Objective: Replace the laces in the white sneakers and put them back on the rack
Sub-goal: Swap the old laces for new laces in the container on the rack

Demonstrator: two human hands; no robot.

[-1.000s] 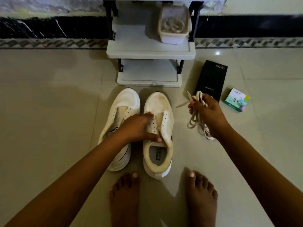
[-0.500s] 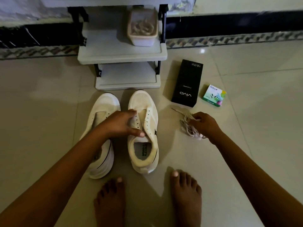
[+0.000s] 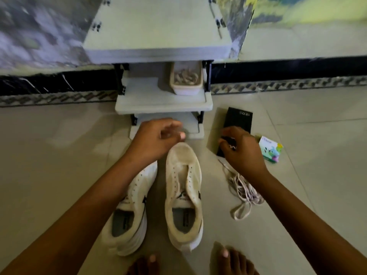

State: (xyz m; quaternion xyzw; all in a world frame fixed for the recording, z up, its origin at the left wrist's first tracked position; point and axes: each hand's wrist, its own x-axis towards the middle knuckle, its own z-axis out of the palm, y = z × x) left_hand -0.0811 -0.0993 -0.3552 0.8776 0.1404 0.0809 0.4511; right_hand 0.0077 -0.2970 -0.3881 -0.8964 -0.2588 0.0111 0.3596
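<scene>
- Left hand (image 3: 158,138) hovers above the sneaker toes, fingers loosely curled, holding nothing.
- Unlaced white sneakers (image 3: 183,175) sit side by side before the rack (image 3: 162,104).
- Right hand (image 3: 243,150) has its fingers curled and looks empty, though it is blurred. The laces (image 3: 244,191) lie on the floor beneath its wrist.

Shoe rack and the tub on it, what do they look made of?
Shoe rack: likely plastic, matte pale grey, moulded shelves with rounded lips on black posts. Tub: probably thin whitish plastic, slightly glossy; its contents are too blurred to name.
</scene>
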